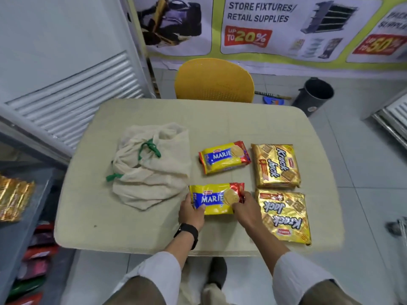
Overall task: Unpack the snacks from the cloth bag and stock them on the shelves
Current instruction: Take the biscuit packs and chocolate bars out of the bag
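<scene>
A crumpled cream cloth bag (pixel 152 166) with green ties lies on the left of the beige table (pixel 132 230). Beside it lie two yellow Marie biscuit packs, one further back (pixel 224 157) and one nearer (pixel 214 198). My left hand (pixel 191 211) grips the near pack's left end. My right hand (pixel 244 208) pinches its right end. Two gold Krack Jack packs lie at the right, one behind (pixel 276 166) the other (pixel 285 216).
A yellow chair (pixel 214 81) stands behind the table, a dark bin (pixel 312 95) on the floor at the back right. On the left, a grey shelf (pixel 24 208) carries gold packs (pixel 13 199), with red and green packs lower down. A white louvred panel stands at the far left.
</scene>
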### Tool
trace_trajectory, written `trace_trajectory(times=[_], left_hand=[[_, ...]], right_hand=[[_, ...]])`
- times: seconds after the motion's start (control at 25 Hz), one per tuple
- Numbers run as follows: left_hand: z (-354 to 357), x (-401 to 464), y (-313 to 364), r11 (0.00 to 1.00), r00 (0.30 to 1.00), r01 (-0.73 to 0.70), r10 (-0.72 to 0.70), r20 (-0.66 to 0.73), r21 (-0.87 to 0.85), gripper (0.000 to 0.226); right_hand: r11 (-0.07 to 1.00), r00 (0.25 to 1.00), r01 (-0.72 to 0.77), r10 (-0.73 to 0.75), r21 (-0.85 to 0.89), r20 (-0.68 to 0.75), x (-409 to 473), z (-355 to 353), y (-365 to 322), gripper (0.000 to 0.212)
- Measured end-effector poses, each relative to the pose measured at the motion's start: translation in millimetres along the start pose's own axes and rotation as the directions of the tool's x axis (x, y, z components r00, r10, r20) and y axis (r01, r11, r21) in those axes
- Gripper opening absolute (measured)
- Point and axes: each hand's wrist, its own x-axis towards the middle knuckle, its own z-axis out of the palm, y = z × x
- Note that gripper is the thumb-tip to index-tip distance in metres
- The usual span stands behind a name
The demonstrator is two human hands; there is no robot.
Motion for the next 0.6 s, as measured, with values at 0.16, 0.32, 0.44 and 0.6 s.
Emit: trace_trajectory(times=[0.16, 0.32, 0.44, 0.6], left_hand=[[15, 7, -12, 0.992, 0.999, 0.050, -0.049, -0.014, 0.113, 0.056], [18, 13, -15, 0.990, 0.998, 0.059, -0.058, -0.017, 0.124, 0.060], [14, 13, -11, 0.968, 0.999, 0.042, -0.040, -0.013, 0.249, 0.052], [-34, 23, -1, 0.894, 0.999, -0.040, 0.030, 0.028, 0.447, 0.057]], right_hand=[[0.999, 0.999, -0.001, 0.002, -0.034, 0.035, 16, 4, 15, 0.041], [0.998, 0.999, 0.005, -0.002, -0.069, 0.037, 22, 12, 21, 0.044], [0.993, 0.999, 0.015, -0.011, -0.119, 0.042, 20, 15, 19, 0.047], [0.953, 0.996, 0.031, -0.055, -0.300, -0.073, 11, 24, -10, 0.056]])
